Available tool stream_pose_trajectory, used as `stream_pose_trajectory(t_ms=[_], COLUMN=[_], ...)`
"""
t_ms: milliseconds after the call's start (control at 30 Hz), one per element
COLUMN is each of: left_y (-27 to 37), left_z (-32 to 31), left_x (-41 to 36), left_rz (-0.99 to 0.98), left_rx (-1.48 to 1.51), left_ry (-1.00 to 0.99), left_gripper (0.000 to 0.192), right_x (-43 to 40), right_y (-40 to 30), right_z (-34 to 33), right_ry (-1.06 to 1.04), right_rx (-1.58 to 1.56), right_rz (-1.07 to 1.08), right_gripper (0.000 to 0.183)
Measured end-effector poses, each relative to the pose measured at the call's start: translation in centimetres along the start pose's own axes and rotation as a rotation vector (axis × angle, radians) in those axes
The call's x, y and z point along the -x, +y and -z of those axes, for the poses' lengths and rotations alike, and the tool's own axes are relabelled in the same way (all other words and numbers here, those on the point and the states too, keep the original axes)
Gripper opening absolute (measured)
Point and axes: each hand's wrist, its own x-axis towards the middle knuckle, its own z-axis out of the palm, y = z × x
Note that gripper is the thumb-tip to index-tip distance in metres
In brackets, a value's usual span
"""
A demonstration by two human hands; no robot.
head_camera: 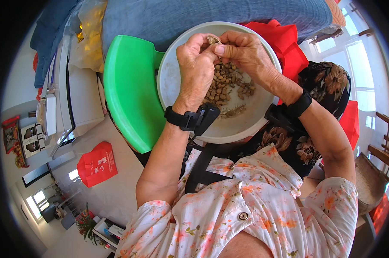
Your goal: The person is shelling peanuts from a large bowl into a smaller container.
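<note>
My left hand [197, 64] and my right hand [246, 51] meet over the upper part of a large white round basin [238, 127]. Pinched between the fingertips of both is a small brownish piece [213, 40], which looks like a peanut pod; the fingers partly hide it. Below them, inside the basin, lies a heap of small tan pods, apparently peanuts [222, 85], with dirt and bits of debris [235, 111] nearer to me. Black straps with small devices are around both wrists.
A green plastic stool [130, 93] stands against the basin's left side. Red fabric bags lie at the right [286, 42] and on the floor at left [98, 164]. A blue-covered seat [214, 11] is beyond the basin. A woven basket [368, 183] is at far right.
</note>
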Motion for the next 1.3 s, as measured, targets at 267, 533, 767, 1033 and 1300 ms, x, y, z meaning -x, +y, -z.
stream_pose_trajectory(t_ms=[267, 533, 767, 1033, 1300], left_y=[-0.1, -0.8, -1.3, -0.4, -0.5], left_z=[-0.4, -0.6, -0.5, 0.0, 0.2], left_x=[0.2, 0.2, 0.2, -0.3, -0.4], left_rz=[-0.002, -0.010, -0.116, -0.042, -0.005], left_rx=[0.000, -0.072, -0.265, 0.145, 0.189], left_ry=[0.052, 0.068, 0.105, 0.045, -0.005], left_gripper=[0.005, 0.007, 0.008, 0.010, 0.010], right_x=[-0.2, -0.2, -0.3, 0.0, 0.0], right_y=[0.6, 1.2, 1.0, -0.4, 0.3], right_z=[0.3, 0.1, -0.3, 0.1, 1.1], right_ry=[0.008, 0.047, 0.115, 0.093, 0.052], right_rx=[-0.009, -0.107, -0.129, -0.101, -0.197], right_rz=[-0.085, -0.126, -0.099, -0.072, -0.088], right_gripper=[0.031, 0.028, 0.028, 0.028, 0.029])
